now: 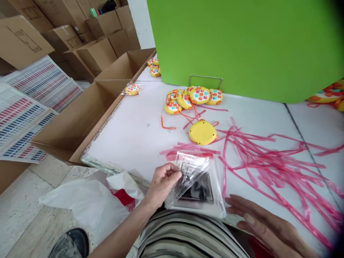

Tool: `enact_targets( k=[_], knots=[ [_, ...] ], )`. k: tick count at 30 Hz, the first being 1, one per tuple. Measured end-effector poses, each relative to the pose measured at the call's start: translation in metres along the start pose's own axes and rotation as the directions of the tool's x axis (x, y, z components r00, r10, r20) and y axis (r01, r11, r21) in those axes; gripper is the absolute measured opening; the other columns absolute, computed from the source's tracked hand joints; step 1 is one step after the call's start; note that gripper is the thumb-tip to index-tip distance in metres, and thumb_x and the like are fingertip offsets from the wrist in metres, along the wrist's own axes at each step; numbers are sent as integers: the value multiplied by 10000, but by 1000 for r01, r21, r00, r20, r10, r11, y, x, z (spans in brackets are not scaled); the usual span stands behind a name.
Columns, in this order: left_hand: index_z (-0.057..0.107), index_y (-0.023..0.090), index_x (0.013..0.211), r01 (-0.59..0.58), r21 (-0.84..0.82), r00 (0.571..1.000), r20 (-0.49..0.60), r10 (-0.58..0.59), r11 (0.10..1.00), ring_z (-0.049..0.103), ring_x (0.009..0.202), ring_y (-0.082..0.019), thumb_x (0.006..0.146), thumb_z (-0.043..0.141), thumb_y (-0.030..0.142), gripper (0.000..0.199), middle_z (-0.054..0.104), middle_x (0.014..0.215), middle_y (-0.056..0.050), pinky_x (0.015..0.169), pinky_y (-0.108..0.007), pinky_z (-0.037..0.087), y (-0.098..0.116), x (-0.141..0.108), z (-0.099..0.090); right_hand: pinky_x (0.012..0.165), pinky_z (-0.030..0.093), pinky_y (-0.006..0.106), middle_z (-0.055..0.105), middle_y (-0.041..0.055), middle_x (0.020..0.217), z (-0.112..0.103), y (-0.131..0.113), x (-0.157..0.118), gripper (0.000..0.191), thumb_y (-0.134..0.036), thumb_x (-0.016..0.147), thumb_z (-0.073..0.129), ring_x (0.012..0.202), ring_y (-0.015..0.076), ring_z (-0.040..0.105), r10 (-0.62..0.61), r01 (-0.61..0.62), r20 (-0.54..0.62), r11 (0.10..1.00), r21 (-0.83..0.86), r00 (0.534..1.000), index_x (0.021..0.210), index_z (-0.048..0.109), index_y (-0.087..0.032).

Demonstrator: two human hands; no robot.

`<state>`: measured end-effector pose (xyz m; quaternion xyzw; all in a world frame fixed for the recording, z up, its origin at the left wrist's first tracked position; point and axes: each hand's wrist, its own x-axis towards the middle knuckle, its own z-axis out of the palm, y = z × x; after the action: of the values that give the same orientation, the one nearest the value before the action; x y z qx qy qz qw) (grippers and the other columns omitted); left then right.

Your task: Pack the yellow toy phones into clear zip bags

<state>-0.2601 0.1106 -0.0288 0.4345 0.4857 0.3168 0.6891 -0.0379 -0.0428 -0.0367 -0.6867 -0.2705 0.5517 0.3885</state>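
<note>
A stack of clear plastic bags [200,186] with black print lies at the table's front edge, close to my body. My left hand [165,181] pinches the top bag at its left side, lifting a corner of the film. To the right of the stack, my right hand [264,222] is held with its fingers stretched out and nothing in it. Just beyond the bags lies a yellow toy [202,132], back side up. Several yellow toys with coloured buttons [199,95] are piled farther back, some with orange cords.
Pink plastic strips [279,168] spread over the right side of the white table [120,125]. A green board [242,46] stands behind. An open carton [88,114] adjoins the left edge, near a wrapped toy [132,89]. White plastic bags [88,204] lie below.
</note>
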Motion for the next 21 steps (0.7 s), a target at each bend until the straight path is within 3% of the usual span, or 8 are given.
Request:
enact_targets(
  k=[5,11,14,21],
  knots=[
    [570,150,641,66,-114,998,10,-65,991,481,546,-84,576,799,323,294,561,575,31,565,-200,350,5,-3,3,957,489,419,594,85,1284,23,-20,14,506,-515,810,590,1165,288,555,27,-44,131,991,126,991,1247,562,-264],
    [612,150,712,99,-304,995,61,-84,948,549,581,-102,598,816,324,291,605,628,24,593,-215,416,-3,1,-1,847,516,406,659,152,1163,55,-42,36,507,-514,806,604,1019,275,646,40,-112,191,915,387,981,1184,591,-178],
    [664,147,816,101,-413,994,69,-79,905,585,640,-99,614,819,275,285,655,700,9,656,-204,453,-2,3,-3,804,516,385,667,155,1143,62,-49,43,522,-513,776,637,989,269,657,36,-125,215,900,418,976,1167,606,-170],
    [659,143,692,103,-505,994,18,-109,857,594,610,-62,551,853,225,254,664,654,32,641,-148,475,4,8,-4,792,499,382,679,140,1116,71,-49,44,468,-480,804,628,958,257,665,23,-135,235,870,474,972,1152,609,-167]
  ],
)
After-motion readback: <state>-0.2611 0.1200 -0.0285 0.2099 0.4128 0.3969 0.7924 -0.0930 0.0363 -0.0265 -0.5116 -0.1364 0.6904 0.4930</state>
